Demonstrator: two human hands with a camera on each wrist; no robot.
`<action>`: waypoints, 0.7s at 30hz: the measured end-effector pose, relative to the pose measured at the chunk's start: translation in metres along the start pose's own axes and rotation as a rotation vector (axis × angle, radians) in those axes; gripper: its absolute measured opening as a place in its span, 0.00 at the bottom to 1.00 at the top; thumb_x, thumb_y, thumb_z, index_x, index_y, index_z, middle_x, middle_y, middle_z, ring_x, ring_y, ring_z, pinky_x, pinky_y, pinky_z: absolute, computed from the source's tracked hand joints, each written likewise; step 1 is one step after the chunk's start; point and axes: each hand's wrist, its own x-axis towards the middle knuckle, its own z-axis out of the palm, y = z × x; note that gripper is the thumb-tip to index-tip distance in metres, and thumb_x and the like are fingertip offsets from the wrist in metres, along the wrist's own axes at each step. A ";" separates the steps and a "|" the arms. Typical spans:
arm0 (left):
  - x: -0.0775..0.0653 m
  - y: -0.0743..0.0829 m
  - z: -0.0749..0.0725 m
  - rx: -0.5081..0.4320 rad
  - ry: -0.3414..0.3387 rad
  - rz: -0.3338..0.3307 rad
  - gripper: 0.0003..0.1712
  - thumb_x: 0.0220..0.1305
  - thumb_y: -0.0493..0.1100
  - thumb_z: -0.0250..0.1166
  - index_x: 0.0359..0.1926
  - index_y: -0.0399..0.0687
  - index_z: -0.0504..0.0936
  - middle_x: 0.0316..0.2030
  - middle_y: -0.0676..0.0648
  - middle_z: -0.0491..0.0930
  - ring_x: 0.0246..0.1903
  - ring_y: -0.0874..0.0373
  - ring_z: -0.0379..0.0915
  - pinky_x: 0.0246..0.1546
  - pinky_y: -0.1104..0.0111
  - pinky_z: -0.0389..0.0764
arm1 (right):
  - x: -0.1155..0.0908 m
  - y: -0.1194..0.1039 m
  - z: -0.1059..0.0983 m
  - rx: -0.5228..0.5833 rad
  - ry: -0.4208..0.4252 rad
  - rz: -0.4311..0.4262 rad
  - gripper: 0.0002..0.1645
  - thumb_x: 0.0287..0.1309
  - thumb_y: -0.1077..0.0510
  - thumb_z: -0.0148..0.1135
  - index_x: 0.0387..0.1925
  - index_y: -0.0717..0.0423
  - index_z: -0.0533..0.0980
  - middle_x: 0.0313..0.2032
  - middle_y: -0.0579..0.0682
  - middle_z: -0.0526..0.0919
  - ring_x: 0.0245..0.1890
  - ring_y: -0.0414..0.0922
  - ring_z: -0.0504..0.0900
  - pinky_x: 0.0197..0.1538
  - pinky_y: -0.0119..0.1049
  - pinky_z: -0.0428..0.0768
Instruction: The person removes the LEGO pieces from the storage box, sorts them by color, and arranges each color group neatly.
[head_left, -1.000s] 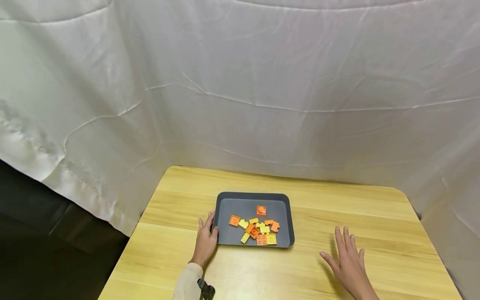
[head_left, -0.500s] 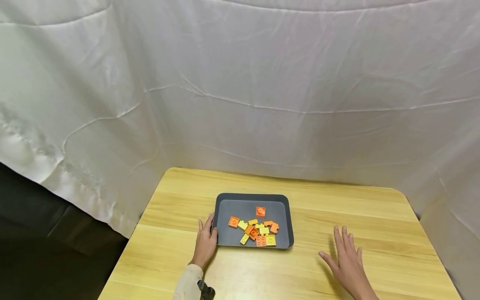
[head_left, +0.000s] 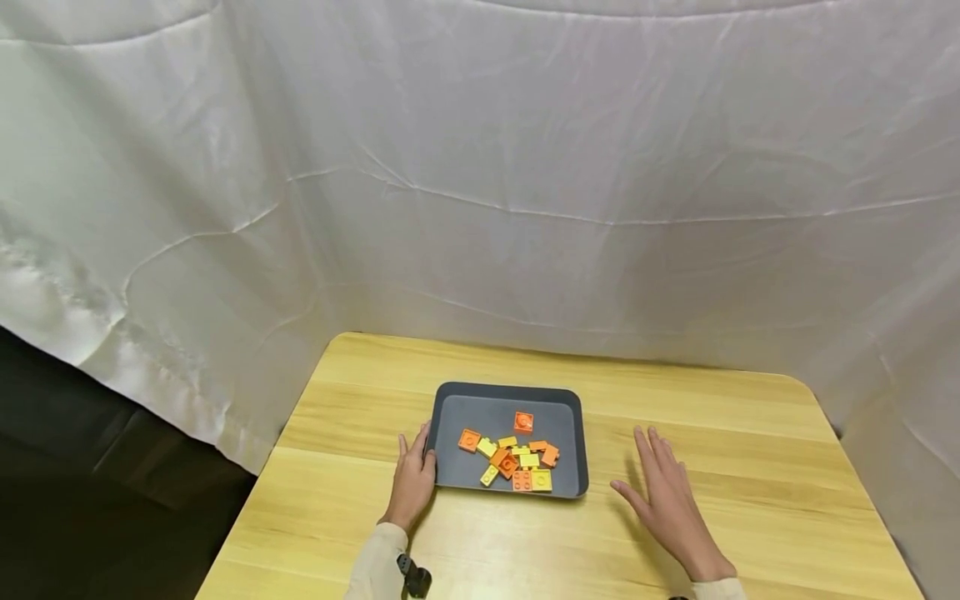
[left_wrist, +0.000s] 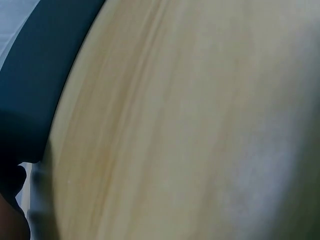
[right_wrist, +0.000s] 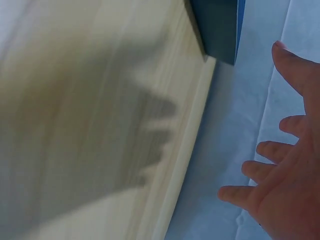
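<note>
In the head view a dark grey tray [head_left: 472, 408] lies on the table, holding several orange and yellow toy building bricks. One orange brick [head_left: 523, 422] sits apart near the tray's back; a yellow square brick [head_left: 541, 480] and an orange brick [head_left: 522, 481] lie side by side at its front. My left hand [head_left: 411, 487] grips the tray's left side, thumb at the rim and fingers along the outer wall; the left wrist view mostly cuts this hand off. My right hand [head_left: 669, 504] hovers above the table right of the tray, holding nothing, with its fingers spread [right_wrist: 237, 194].
The wooden table [head_left: 750, 433] has rounded far corners. Pale curtains [head_left: 525, 167] hang behind it and at both sides. A dark area [head_left: 97, 467] lies beyond the left side. My right hand's shadow falls on the tabletop.
My right hand has moved left, toward the tray, and a little farther from me. The left hand, tray and bricks stay where they were.
</note>
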 end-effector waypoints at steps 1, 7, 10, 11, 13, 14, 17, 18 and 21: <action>-0.001 0.000 0.000 0.000 -0.004 -0.009 0.30 0.75 0.29 0.52 0.75 0.33 0.67 0.72 0.30 0.66 0.77 0.29 0.41 0.78 0.38 0.39 | 0.003 -0.002 0.001 -0.010 0.001 -0.008 0.55 0.65 0.52 0.72 0.82 0.63 0.51 0.77 0.75 0.50 0.74 0.78 0.49 0.66 0.84 0.51; -0.002 0.000 0.000 0.008 -0.002 -0.033 0.29 0.75 0.30 0.52 0.75 0.35 0.67 0.72 0.30 0.65 0.77 0.26 0.36 0.76 0.35 0.41 | 0.025 -0.016 0.012 -0.088 -0.030 -0.071 0.53 0.64 0.51 0.73 0.80 0.63 0.55 0.77 0.72 0.54 0.74 0.74 0.53 0.68 0.80 0.55; -0.001 0.000 0.000 0.006 -0.003 -0.028 0.29 0.75 0.30 0.52 0.75 0.35 0.67 0.72 0.30 0.65 0.77 0.26 0.37 0.76 0.35 0.40 | 0.038 -0.022 0.021 -0.130 -0.049 -0.114 0.53 0.63 0.50 0.73 0.80 0.61 0.56 0.77 0.71 0.55 0.74 0.73 0.55 0.70 0.79 0.55; -0.001 0.000 0.000 0.003 -0.004 -0.027 0.29 0.75 0.30 0.52 0.75 0.35 0.67 0.72 0.30 0.65 0.77 0.26 0.37 0.76 0.35 0.40 | 0.042 -0.025 0.024 -0.140 -0.053 -0.129 0.53 0.63 0.50 0.74 0.80 0.60 0.57 0.77 0.70 0.56 0.74 0.73 0.56 0.70 0.79 0.55; -0.001 0.000 -0.001 -0.003 -0.008 -0.026 0.30 0.75 0.30 0.53 0.75 0.35 0.67 0.72 0.30 0.65 0.77 0.27 0.37 0.77 0.35 0.39 | 0.050 -0.029 0.030 -0.147 -0.058 -0.157 0.53 0.63 0.50 0.74 0.81 0.59 0.57 0.77 0.69 0.57 0.74 0.72 0.58 0.70 0.78 0.55; -0.001 0.000 -0.001 -0.004 -0.010 -0.025 0.30 0.75 0.30 0.53 0.75 0.35 0.67 0.72 0.30 0.65 0.77 0.27 0.38 0.77 0.36 0.39 | 0.054 -0.031 0.033 -0.150 -0.056 -0.175 0.52 0.63 0.50 0.74 0.80 0.58 0.58 0.77 0.68 0.58 0.74 0.71 0.59 0.70 0.78 0.55; -0.001 -0.001 -0.001 -0.008 -0.007 -0.013 0.30 0.75 0.30 0.53 0.75 0.34 0.67 0.72 0.30 0.66 0.77 0.29 0.43 0.78 0.37 0.38 | 0.065 -0.038 0.042 -0.155 -0.049 -0.233 0.51 0.62 0.51 0.75 0.80 0.56 0.60 0.76 0.67 0.61 0.73 0.69 0.63 0.69 0.78 0.58; -0.001 -0.001 -0.001 -0.009 -0.003 -0.008 0.30 0.75 0.29 0.53 0.75 0.34 0.67 0.72 0.30 0.66 0.77 0.30 0.45 0.78 0.38 0.37 | 0.069 -0.040 0.046 -0.157 -0.048 -0.252 0.50 0.62 0.51 0.75 0.80 0.56 0.61 0.76 0.67 0.62 0.72 0.69 0.64 0.69 0.78 0.59; 0.000 -0.001 0.000 -0.013 -0.002 0.003 0.30 0.74 0.29 0.53 0.75 0.33 0.67 0.71 0.29 0.67 0.76 0.32 0.50 0.79 0.39 0.36 | 0.078 -0.047 0.055 -0.161 -0.052 -0.298 0.48 0.63 0.50 0.74 0.79 0.55 0.64 0.74 0.66 0.65 0.71 0.69 0.67 0.68 0.77 0.62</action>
